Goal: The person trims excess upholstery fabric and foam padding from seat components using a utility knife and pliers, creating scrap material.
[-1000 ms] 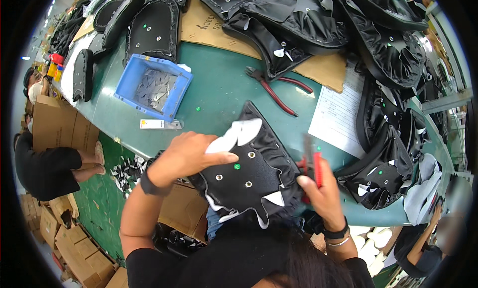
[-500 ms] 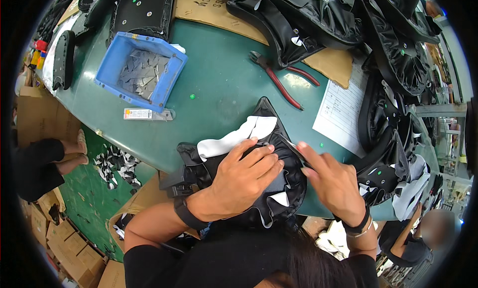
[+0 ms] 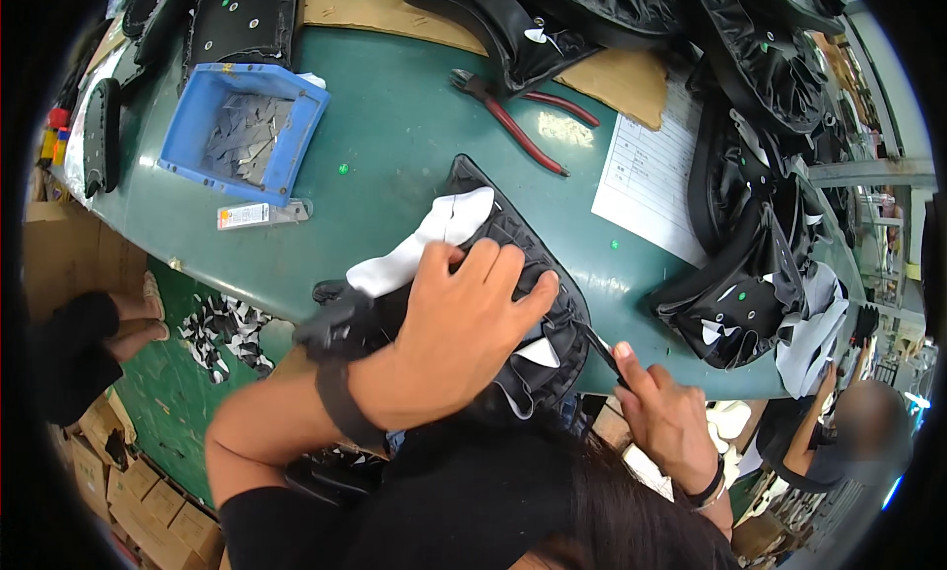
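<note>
near printed paper (image 3: 646, 190), right fingers (image 3: 641, 378) clutch a slim tool (image 3: 605, 356); left fingers (image 3: 506, 271), hold unclear, touch black upholstery (image 3: 510, 227)

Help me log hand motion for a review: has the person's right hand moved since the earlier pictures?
Yes. Judged against the paper sheet, the right hand has moved down and slightly right in view, farther from it.

My left hand (image 3: 469, 319) bent over the black panel (image 3: 523, 237), left forearm (image 3: 286, 402) angled in at its lower left, my right hand (image 3: 671, 422) curled beside its lower right edge
</note>
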Demonstrator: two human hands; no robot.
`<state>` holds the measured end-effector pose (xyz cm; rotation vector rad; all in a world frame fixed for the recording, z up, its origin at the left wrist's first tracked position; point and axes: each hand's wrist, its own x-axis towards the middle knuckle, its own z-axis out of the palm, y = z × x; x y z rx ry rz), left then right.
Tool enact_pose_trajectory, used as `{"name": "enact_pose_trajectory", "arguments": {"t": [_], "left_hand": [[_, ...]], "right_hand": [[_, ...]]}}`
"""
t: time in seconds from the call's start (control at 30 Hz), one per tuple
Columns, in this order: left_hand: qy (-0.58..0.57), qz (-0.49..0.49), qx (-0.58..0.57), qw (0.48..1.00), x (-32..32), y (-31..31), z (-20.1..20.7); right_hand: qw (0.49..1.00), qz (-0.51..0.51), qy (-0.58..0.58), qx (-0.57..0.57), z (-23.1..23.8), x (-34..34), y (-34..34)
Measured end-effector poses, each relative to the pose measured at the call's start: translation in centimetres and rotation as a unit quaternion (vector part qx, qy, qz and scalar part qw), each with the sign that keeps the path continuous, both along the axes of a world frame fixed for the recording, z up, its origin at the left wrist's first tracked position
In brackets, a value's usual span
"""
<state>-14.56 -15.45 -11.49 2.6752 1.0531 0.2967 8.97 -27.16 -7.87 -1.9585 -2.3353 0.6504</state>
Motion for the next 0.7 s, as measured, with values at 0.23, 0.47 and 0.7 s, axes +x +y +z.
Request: {"name": "enact_pose_trajectory", "arguments": {"t": [0.23,0.47,0.7], "left_hand": [[-0.345,-0.048,-0.399,0.848,0.4,2.0,-2.7],[-0.084,-0.05,-0.183,0.978,0.7,2.3,-0.3],[-0.414,0.05,-0.282,0.864,0.1,5.7,-2.0]], "right_hand": [[0.998,0.026,0.046,-0.04,-0.4,1.7,1.5],[0.996,0.083,0.027,-0.004,-0.6,1.4,5.5],[0.998,0.032,0.057,-0.017,-1.9,0.4,2.8]]}}
